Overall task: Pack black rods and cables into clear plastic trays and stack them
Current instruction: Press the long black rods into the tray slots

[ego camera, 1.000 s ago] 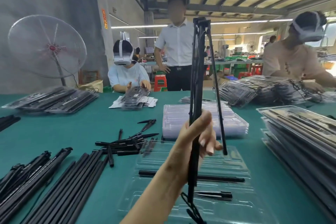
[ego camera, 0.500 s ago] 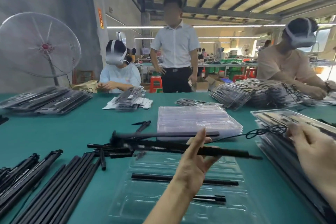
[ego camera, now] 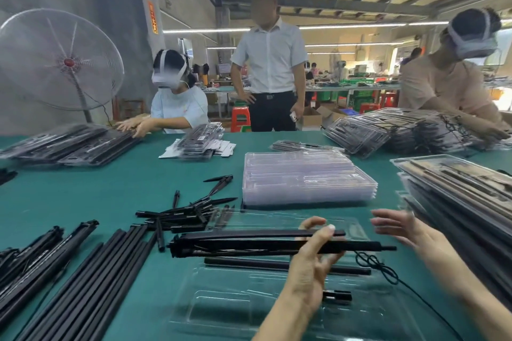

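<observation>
My left hand (ego camera: 313,266) pinches a black rod bundle (ego camera: 249,245) near its right end and holds it level, just above a clear plastic tray (ego camera: 221,310) in front of me. A thin black cable (ego camera: 382,268) hangs from the bundle's right tip onto the tray. A long black rod (ego camera: 249,261) and a short black piece (ego camera: 336,296) lie in the tray's slots. Blurred and with its fingers spread, my right hand (ego camera: 401,227) hovers just right of the bundle's tip and holds nothing.
A stack of empty clear trays (ego camera: 304,180) sits behind the tray, and packed trays (ego camera: 457,194) are piled at the right. Loose black rods (ego camera: 83,279) lie at the left, short black pieces (ego camera: 188,213) in the middle. Three people stand or sit across the green table (ego camera: 97,194).
The rod bundle swung from upright to level and came down close over the tray. My right hand came in from the right toward the bundle's tip.
</observation>
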A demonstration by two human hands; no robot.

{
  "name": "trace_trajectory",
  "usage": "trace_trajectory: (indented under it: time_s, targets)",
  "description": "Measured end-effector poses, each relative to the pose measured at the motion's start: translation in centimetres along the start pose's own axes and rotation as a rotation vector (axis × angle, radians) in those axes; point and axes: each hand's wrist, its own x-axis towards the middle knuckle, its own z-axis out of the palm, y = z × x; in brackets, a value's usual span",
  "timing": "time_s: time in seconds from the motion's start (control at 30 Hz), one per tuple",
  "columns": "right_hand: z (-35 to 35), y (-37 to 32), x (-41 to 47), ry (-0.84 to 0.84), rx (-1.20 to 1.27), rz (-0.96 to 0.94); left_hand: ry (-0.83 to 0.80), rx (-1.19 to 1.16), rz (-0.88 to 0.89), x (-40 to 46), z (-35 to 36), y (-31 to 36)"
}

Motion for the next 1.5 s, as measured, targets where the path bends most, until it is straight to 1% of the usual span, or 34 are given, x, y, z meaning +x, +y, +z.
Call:
trace_trajectory:
  time_s: [0.03, 0.07, 0.1, 0.13, 0.17, 0.23, 0.3, 0.33, 0.4, 0.47, 0.57, 0.63, 0.8, 0.87, 0.9, 0.93, 1.0, 1.07, 1.1, 1.2, 1.27, 1.3, 1.4, 1.43, 1.5]
  targets:
    - [0.5, -0.1, -0.4, -0.096, 0.006, -0.025, -0.004, 0.008, -0.014, 0.1, 0.1, -0.4]
    - [1.1, -0.2, -0.9, -0.182, -0.051, -0.06, -0.004, 0.018, -0.03, 0.3, 0.1, -0.7]
    - [1.5, -0.2, -1.2, -0.237, -0.142, -0.099, 0.006, 0.027, -0.047, 0.4, 0.1, -1.0]
    - [1.9, -0.1, -1.5, -0.251, -0.215, -0.128, 0.025, 0.029, -0.06, 0.5, 0.0, -1.3]
    - [2.2, 0.1, -1.6, -0.238, -0.233, -0.138, 0.05, 0.025, -0.066, 0.6, -0.1, -1.6]
    - [2.8, 0.7, -2.0, -0.171, -0.169, -0.097, 0.078, 0.027, -0.062, 0.8, -0.4, -1.9]
    - [3.1, 1.2, -2.0, -0.094, -0.176, -0.05, 0.068, 0.061, -0.061, 0.7, -0.4, -2.0]
    - [3.0, 1.3, -2.0, -0.083, -0.196, -0.018, 0.064, 0.082, -0.065, 0.6, -0.3, -2.1]
    - [2.6, 1.4, -1.9, -0.104, -0.206, 0.056, 0.081, 0.136, -0.075, 0.5, 0.0, -2.4]
    - [2.2, 1.4, -1.9, -0.154, -0.246, 0.088, 0.085, 0.196, -0.079, 0.4, 0.2, -2.5]
    - [1.6, 2.0, -1.7, -0.165, -0.363, 0.039, 0.032, 0.257, -0.034, 0.2, 0.2, -2.4]
    - [1.1, 2.8, -1.5, -0.098, -0.382, -0.006, 0.0, 0.315, 0.007, 0.1, 0.0, -2.6]
    - [0.4, 2.9, -1.5, 0.112, -0.192, -0.079, -0.006, 0.381, 0.084, -0.1, -0.4, -2.7]
    - [0.4, 2.9, -1.8, 0.157, -0.189, -0.143, 0.001, 0.374, 0.094, 0.1, -0.5, -2.8]
    - [0.3, 2.9, -1.8, 0.173, -0.23, -0.19, -0.002, 0.358, 0.089, 0.2, -0.5, -2.8]
    - [0.3, 2.8, -1.7, 0.186, -0.303, -0.275, -0.01, 0.343, 0.082, 0.3, -0.6, -2.9]
    - [-0.1, 2.4, -1.5, 0.216, -0.566, -0.504, -0.022, 0.326, 0.077, 0.2, -0.9, -2.9]
    - [-0.6, 2.5, -1.1, 0.243, -0.763, -0.601, -0.006, 0.319, 0.078, 0.2, -1.4, -2.8]
    - [-0.5, 2.6, -1.1, 0.229, -0.785, -0.597, -0.001, 0.304, 0.079, 0.3, -1.6, -2.6]
    - [0.5, 3.4, -1.3, 0.06, -0.687, -0.488, -0.022, 0.196, 0.079, 0.3, -1.9, -2.0]
    - [0.7, 3.7, -1.5, -0.001, -0.58, -0.368, -0.008, 0.171, 0.1, 0.5, -1.9, -1.8]
    - [0.7, 3.6, -1.6, -0.014, -0.557, -0.341, 0.011, 0.179, 0.124, 0.7, -2.0, -1.8]
    - [1.0, 2.9, -2.0, -0.065, -0.506, -0.405, 0.098, 0.24, 0.195, 1.4, -2.6, -2.0]
    - [1.0, 2.7, -2.1, -0.062, -0.468, -0.423, 0.123, 0.248, 0.206, 1.5, -2.7, -2.0]
    - [1.1, 2.5, -2.1, -0.006, -0.439, -0.465, 0.152, 0.253, 0.222, 1.7, -2.9, -1.9]
